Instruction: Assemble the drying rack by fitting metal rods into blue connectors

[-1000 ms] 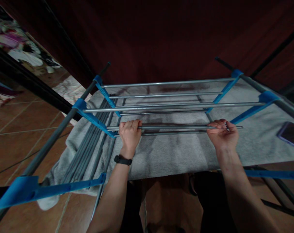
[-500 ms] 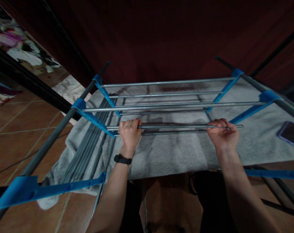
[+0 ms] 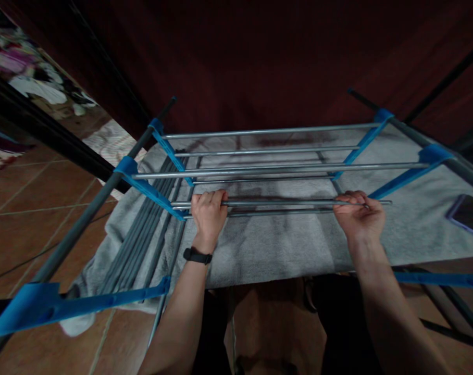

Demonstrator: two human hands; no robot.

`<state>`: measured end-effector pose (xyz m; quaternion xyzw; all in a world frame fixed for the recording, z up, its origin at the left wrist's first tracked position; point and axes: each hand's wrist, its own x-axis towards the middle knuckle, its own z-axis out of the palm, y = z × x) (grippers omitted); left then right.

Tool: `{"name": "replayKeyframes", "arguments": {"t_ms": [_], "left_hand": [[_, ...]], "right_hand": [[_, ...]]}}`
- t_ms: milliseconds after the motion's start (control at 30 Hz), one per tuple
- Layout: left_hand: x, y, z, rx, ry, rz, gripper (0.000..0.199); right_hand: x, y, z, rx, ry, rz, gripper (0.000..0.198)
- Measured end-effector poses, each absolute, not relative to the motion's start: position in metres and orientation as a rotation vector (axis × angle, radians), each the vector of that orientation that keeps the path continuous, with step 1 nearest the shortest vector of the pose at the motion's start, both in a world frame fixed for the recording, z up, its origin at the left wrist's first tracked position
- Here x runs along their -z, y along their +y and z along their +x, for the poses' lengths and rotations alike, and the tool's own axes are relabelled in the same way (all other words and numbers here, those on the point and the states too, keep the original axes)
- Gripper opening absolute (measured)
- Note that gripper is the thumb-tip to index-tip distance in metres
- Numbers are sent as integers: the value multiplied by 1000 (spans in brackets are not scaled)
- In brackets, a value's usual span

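A thin grey metal rod (image 3: 279, 203) runs crosswise in front of me, gripped at both ends. My left hand (image 3: 209, 212) is closed around it near the left blue bracket (image 3: 154, 192). Close to its other end, my right hand (image 3: 359, 212) pinches the rod, whose tip sticks out past the fingers. The right blue bracket (image 3: 400, 179) slopes just behind that hand. Several crossbars (image 3: 268, 171) span the blue brackets of the rack, which are fixed on thick grey side tubes (image 3: 84, 224). Whether the rod's left end sits inside the bracket I cannot tell.
A grey towel (image 3: 275, 250) lies beneath the rack. Several loose grey tubes (image 3: 138, 245) rest on its left part. A phone (image 3: 469, 214) lies at the right. Another blue bracket (image 3: 84, 304) juts out at the lower left. Dark red cloth (image 3: 260, 67) hangs behind.
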<state>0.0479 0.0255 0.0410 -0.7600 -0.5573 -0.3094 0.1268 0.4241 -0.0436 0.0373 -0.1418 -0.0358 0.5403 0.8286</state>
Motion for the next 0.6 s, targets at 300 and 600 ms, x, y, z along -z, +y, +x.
{"name": "replayKeyframes", "arguments": {"t_ms": [300, 600], "left_hand": [[-44, 24, 50, 932, -1658, -2216, 25], [-43, 26, 50, 1005, -1688, -2121, 24]], "right_hand": [[-38, -43, 425, -1156, -55, -313, 23], [-41, -40, 423, -1101, -42, -497, 17]]}}
